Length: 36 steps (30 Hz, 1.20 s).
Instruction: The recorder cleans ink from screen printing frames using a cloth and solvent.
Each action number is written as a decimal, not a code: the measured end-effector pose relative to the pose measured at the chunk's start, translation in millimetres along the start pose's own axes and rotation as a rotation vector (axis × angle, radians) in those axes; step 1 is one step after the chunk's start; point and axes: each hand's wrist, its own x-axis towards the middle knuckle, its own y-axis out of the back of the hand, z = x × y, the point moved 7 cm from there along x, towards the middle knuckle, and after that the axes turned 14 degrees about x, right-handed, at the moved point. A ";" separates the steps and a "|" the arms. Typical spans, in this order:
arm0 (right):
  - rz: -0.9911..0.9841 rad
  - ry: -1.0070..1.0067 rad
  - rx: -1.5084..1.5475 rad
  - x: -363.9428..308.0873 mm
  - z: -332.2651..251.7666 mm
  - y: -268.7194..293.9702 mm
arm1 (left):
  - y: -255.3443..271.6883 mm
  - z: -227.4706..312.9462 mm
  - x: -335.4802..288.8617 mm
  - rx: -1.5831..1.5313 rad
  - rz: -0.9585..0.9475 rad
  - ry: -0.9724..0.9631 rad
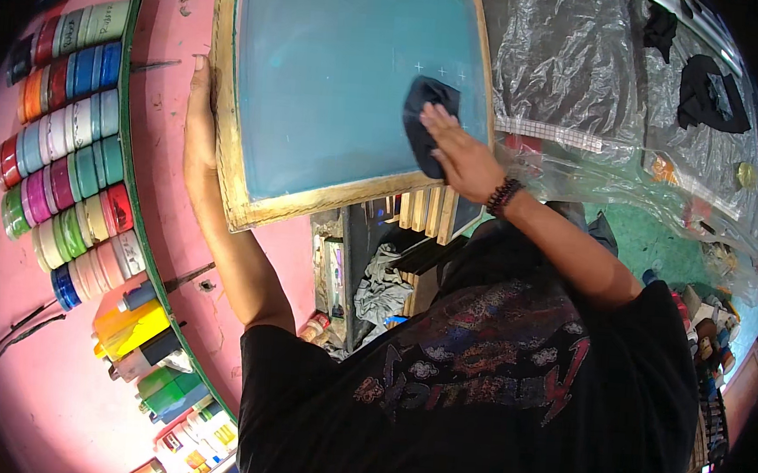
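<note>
A wooden-framed printing screen [336, 93] with blue-green mesh is held up in front of me, tilted. My left hand [199, 118] grips the left side of its frame; the frame hides most of the fingers. With my right hand [462, 150] I press a crumpled dark cloth [416, 132] against the mesh, toward its lower right. The cloth partly covers the mesh there, and the palm side of that hand is hidden. Just above the cloth, small pale cross marks [442, 71] show on the mesh. A dark beaded bracelet [504, 197] circles my right wrist.
Along the pink wall at left, a green-edged shelf [133, 105] holds rows of coloured paint jars [75, 127] and bottles. A plastic-covered table [567, 65] at right carries black fabric pieces [714, 95]. Below the screen stand more wooden frames [420, 211] and crumpled grey cloth [381, 288].
</note>
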 end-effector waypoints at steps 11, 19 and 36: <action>0.115 -0.038 0.038 11.6 -3.5 0.1 | -6.1 9.7 -2.9 0.057 -0.032 -0.043; 0.223 -0.035 0.015 30.1 2.1 11.4 | -8.0 5.4 -3.7 -0.025 -0.008 0.011; 0.177 -0.611 -0.093 -34.7 52.3 37.9 | -16.4 24.0 -11.8 -0.054 -0.036 -0.051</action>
